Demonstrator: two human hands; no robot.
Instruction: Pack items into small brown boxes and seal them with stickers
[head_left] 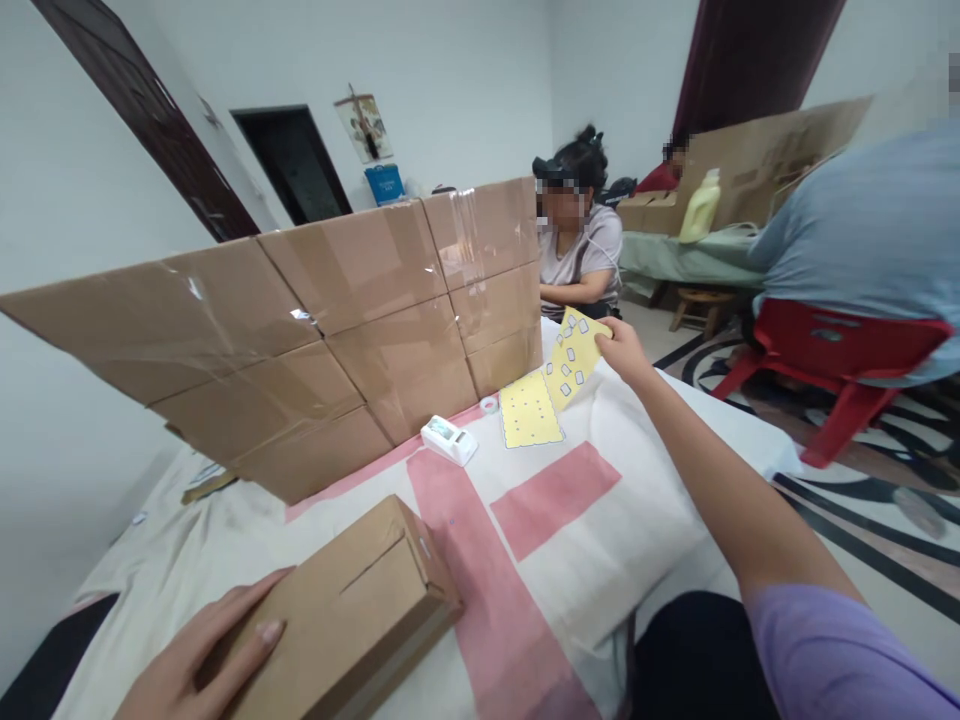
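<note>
My left hand (217, 640) grips a closed brown cardboard box (341, 600) near the table's front, with the thumb over its top and the other fingers along its left side. Stretched out to the far right edge, my right hand (621, 350) pinches a yellow paper sheet (574, 355) with outlined whitish shapes on it. The sheet stands tilted, its lower edge near a second yellow sheet (531, 412) with a wavy border and small dots, which lies flat. To the left of that are a small white tape roll (489, 405) and a white device with a small screen (450, 440).
A taped cardboard partition (360, 340) runs along the far side of the table. The cloth (645, 500) is white with pink bands. Behind the partition sits a person (589, 250); another person sits on a red chair (847, 335) at right.
</note>
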